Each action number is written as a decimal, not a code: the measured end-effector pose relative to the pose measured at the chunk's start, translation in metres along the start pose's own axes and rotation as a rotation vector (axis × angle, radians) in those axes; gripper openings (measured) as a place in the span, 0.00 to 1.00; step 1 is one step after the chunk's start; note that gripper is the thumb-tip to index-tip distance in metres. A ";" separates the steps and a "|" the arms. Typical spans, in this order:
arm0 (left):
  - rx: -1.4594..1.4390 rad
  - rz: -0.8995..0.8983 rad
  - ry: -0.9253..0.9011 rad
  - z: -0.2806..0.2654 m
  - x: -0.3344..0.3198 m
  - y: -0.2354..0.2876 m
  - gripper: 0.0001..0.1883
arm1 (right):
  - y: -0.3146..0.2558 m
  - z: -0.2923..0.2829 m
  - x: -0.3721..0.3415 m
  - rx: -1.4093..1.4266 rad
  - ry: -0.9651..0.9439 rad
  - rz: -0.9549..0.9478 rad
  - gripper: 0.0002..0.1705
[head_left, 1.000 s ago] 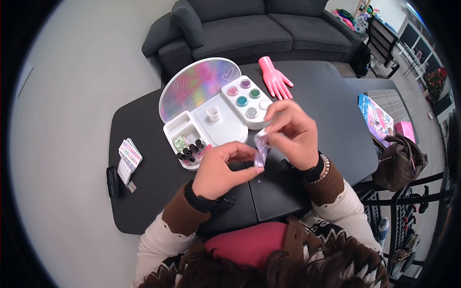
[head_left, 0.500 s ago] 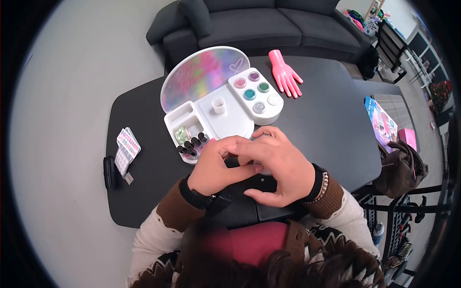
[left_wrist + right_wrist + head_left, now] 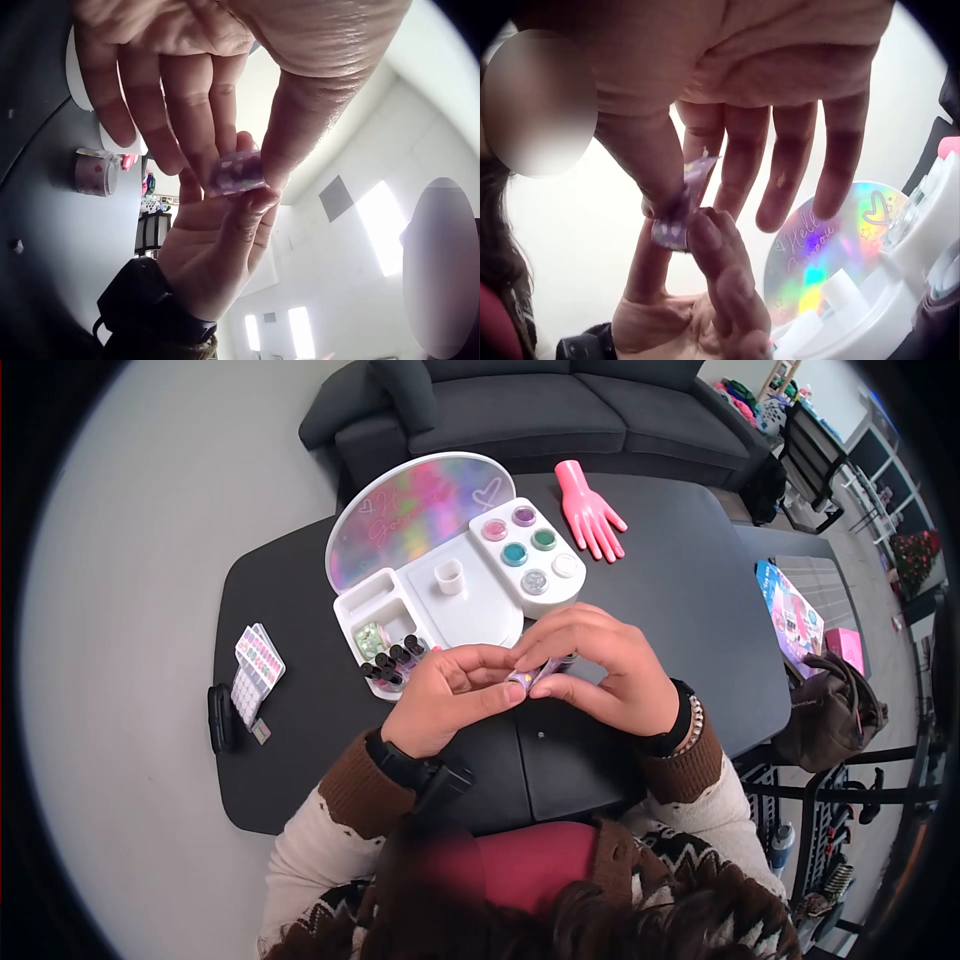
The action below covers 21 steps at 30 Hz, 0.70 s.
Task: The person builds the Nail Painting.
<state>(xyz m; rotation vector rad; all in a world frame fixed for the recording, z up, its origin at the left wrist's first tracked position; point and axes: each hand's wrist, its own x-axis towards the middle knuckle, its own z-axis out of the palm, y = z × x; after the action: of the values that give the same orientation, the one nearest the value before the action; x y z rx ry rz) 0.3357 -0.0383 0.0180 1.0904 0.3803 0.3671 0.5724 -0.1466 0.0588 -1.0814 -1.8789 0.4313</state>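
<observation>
Between both hands, over the table's front part, is a small curled strip of purple patterned film (image 3: 522, 678). My left hand (image 3: 440, 698) pinches one side of it with thumb and fingertip. On its other side, the thumb and forefinger of my right hand (image 3: 615, 670) pinch it too. Pale marks show on the film (image 3: 238, 172) in the left wrist view. From the right wrist, the strip (image 3: 675, 221) looks bent, its upper end sticking out past the thumb. A small round tub with a pinkish patterned side (image 3: 94, 174) stands on the table beyond the hands.
A white nail-art station (image 3: 465, 615) with a shiny backboard (image 3: 420, 510), glitter pots (image 3: 515, 553) and black-capped polish bottles (image 3: 395, 660) stands ahead. A pink model hand (image 3: 592, 515) lies behind it. Sticker sheets (image 3: 258, 670) and a black case (image 3: 220, 718) lie left.
One second ago the film hung longer between the hands. The right hand then came over the left, hiding it; now the hands are side by side, fingertips together at the curled film.
</observation>
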 end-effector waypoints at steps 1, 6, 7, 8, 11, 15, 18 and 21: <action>0.021 -0.010 -0.015 0.002 -0.001 0.003 0.21 | 0.002 0.000 -0.002 0.069 -0.016 0.034 0.20; 0.114 -0.011 -0.093 -0.006 -0.002 0.003 0.21 | -0.004 0.004 0.000 0.073 0.148 0.121 0.18; 0.102 -0.007 -0.099 -0.008 -0.001 0.001 0.21 | 0.000 0.003 -0.001 -0.034 0.172 0.016 0.19; 0.089 -0.002 -0.104 -0.010 0.000 0.000 0.20 | 0.003 0.002 -0.001 -0.034 0.171 0.016 0.19; 0.040 0.038 -0.099 -0.010 0.000 -0.004 0.20 | 0.003 0.002 0.001 -0.051 0.032 -0.052 0.20; -0.006 0.058 -0.082 -0.003 0.000 -0.003 0.21 | -0.004 0.005 0.004 -0.035 0.075 -0.059 0.21; 0.003 0.033 -0.096 0.003 0.000 -0.003 0.29 | 0.003 0.005 0.001 -0.070 0.065 -0.068 0.20; -0.033 0.056 -0.105 0.007 0.001 -0.006 0.27 | -0.002 -0.001 0.001 -0.087 0.027 -0.044 0.18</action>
<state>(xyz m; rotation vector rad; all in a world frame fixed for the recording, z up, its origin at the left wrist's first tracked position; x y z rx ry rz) 0.3404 -0.0461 0.0153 1.0853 0.2503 0.3634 0.5725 -0.1473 0.0610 -1.0955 -1.9085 0.3102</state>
